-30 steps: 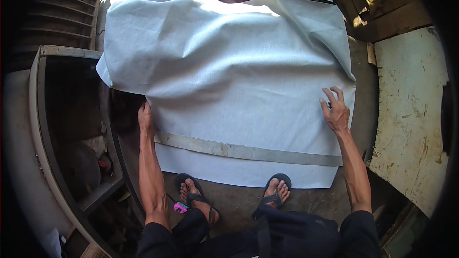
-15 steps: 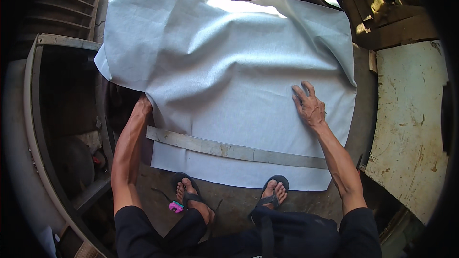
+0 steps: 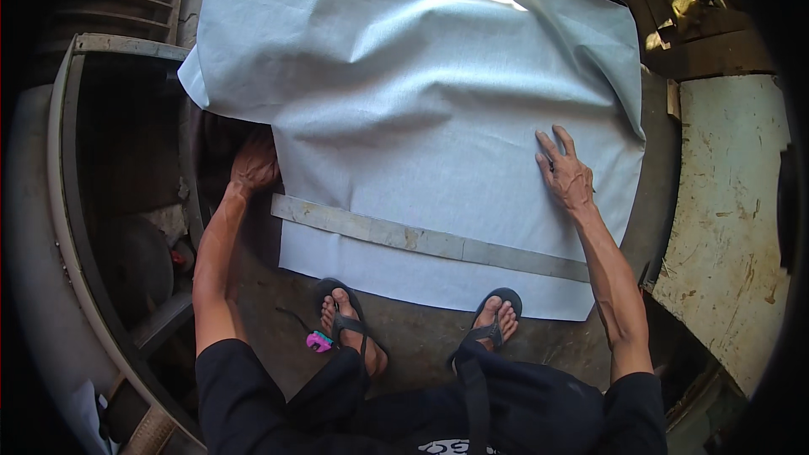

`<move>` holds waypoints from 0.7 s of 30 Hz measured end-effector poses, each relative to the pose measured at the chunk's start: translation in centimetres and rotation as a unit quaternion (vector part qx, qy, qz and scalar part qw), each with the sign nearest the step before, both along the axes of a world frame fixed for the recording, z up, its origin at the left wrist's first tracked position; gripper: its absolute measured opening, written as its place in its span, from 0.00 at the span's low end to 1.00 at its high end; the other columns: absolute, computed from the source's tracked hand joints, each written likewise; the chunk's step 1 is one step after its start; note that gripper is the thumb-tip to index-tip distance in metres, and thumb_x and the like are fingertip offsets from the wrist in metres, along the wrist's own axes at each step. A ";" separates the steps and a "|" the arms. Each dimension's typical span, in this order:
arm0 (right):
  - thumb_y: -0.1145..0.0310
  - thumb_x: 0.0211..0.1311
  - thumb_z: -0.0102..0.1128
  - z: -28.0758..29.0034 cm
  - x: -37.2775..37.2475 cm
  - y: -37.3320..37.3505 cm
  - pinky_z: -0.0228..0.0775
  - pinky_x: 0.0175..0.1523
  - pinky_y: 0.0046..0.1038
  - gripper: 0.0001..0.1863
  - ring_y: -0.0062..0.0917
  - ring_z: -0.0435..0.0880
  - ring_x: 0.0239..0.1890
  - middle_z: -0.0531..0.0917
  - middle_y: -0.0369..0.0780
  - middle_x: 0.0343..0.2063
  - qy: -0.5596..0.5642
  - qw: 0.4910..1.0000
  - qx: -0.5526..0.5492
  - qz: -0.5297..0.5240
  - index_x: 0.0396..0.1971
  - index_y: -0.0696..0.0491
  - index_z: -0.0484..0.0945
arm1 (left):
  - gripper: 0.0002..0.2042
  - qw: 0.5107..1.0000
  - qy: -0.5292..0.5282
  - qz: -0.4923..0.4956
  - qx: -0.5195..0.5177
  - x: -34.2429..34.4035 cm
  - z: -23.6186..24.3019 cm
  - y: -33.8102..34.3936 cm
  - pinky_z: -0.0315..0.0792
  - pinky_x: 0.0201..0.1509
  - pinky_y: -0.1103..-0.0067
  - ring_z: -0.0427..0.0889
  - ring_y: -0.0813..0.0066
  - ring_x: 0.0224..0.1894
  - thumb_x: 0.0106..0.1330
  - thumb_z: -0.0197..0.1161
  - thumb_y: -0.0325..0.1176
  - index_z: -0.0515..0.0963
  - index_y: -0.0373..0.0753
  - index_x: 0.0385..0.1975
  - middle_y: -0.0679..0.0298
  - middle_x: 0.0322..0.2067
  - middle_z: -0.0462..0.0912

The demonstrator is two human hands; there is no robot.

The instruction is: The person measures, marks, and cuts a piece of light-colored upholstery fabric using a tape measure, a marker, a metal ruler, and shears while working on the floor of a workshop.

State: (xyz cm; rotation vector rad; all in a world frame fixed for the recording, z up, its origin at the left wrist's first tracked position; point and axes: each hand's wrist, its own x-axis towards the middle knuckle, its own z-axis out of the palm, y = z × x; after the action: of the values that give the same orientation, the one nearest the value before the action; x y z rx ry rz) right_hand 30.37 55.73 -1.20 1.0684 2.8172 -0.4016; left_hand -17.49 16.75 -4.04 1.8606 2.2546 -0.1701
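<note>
A wide, creased white sheet covers much of the ground over dark brown fabric. A long flat grey strip lies across its near part. My left hand rests at the sheet’s left edge, against the dark fabric; its fingertips are shadowed and hard to make out. My right hand is on the sheet’s right half, its first fingers spread, holding a small dark object that is too small to name.
A metal-framed cabinet stands left, below slatted shelving. A pale worn board and wooden planks are right. My sandalled feet stand at the sheet’s near edge, beside a pink tape measure.
My left hand has gone from the sheet’s edge to the dark fabric, turning more inward. My right hand moved left, then, with the whole view shifting, appears higher and slightly right.
</note>
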 end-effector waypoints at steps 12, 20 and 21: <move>0.50 0.54 0.71 2.6 8.9 -13.2 0.79 0.39 0.42 0.33 0.42 0.85 0.37 0.73 0.43 0.52 -0.111 0.968 -0.196 0.112 0.57 0.46 0.71 | 0.16 0.803 -0.221 0.542 0.110 8.8 5.0 -5.7 0.74 0.51 0.71 0.84 0.61 0.45 0.73 0.50 0.39 0.80 0.37 0.51 0.52 0.42 0.85; 0.52 0.53 0.71 3.1 9.1 -15.0 0.77 0.40 0.43 0.22 0.43 0.84 0.37 0.77 0.43 0.45 -0.019 0.988 -0.149 0.041 0.37 0.54 0.75 | 0.29 0.935 -0.057 0.349 0.006 14.2 2.4 -12.0 0.51 0.76 0.58 0.54 0.52 0.74 0.72 0.50 0.44 0.58 0.44 0.72 0.53 0.73 0.55; 0.52 0.53 0.71 2.8 9.1 -15.0 0.76 0.40 0.43 0.22 0.43 0.83 0.37 0.78 0.43 0.42 -0.039 0.987 -0.149 0.040 0.35 0.54 0.75 | 0.29 0.936 -0.056 0.348 0.011 14.3 2.0 -12.2 0.51 0.76 0.58 0.54 0.52 0.74 0.72 0.50 0.44 0.58 0.44 0.72 0.53 0.73 0.55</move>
State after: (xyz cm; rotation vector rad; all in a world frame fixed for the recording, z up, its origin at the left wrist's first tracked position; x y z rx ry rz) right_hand 39.44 40.68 1.62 0.8862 2.6116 -0.7281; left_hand -3.16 4.54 -2.04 0.9425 2.6665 0.0753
